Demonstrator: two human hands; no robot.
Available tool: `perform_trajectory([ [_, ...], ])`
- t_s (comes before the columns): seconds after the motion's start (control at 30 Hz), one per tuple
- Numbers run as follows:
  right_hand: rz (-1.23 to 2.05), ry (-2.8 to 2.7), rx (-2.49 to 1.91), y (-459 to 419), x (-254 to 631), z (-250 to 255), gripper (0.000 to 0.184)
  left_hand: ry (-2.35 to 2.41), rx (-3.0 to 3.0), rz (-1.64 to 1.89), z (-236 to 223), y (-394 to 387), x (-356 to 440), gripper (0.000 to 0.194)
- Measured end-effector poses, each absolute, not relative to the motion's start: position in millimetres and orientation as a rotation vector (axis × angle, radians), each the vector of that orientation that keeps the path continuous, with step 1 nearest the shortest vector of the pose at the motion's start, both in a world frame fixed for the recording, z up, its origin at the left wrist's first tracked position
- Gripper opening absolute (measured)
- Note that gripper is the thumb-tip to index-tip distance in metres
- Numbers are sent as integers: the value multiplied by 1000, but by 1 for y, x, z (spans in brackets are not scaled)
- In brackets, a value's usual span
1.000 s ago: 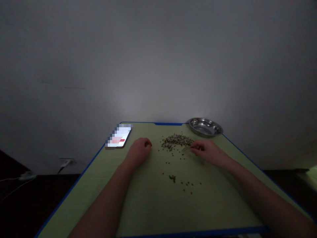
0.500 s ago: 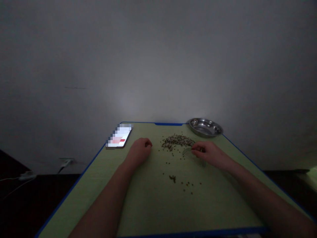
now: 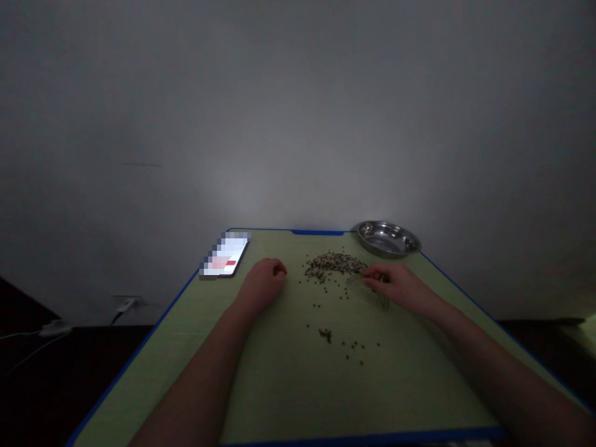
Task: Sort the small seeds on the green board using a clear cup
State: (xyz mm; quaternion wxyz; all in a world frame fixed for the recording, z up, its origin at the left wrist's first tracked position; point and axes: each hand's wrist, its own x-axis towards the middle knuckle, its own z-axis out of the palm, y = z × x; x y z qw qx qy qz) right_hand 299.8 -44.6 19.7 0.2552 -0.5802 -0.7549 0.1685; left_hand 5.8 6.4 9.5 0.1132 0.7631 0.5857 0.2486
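A pile of small dark seeds or beans [image 3: 333,264] lies on a pale green table [image 3: 279,372] with a blue edge. My left hand [image 3: 263,282] rests on the table left of the pile, its fingers curled into a loose fist. My right hand [image 3: 395,282] lies at the right end of the pile, fingers pinched together over a small clear dish [image 3: 363,288] that is hard to make out. What the fingers pinch is too small to see. More loose seeds [image 3: 344,344] are scattered nearer to me.
A steel bowl [image 3: 388,238] stands at the far right corner of the table. A lit phone [image 3: 224,256] lies at the far left edge. A grey wall rises behind. Cables [image 3: 51,329] lie on the dark floor to the left.
My right hand has crept slightly up and to the right along the pile's end. My left hand has stayed put.
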Motion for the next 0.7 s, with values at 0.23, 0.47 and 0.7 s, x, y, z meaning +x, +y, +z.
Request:
perform_trajectory([
  [0.23, 469, -2094, -1568, -45, 300, 17, 22, 1727, 2234, 714, 11, 6, 7, 23],
  [0.47, 480, -2054, -1560, -49, 298, 17, 22, 1727, 2222, 722, 12, 5, 7, 23],
  [0.7, 489, -2047, -1543, -50, 298, 15, 21, 1727, 2235, 721, 11, 5, 7, 23],
])
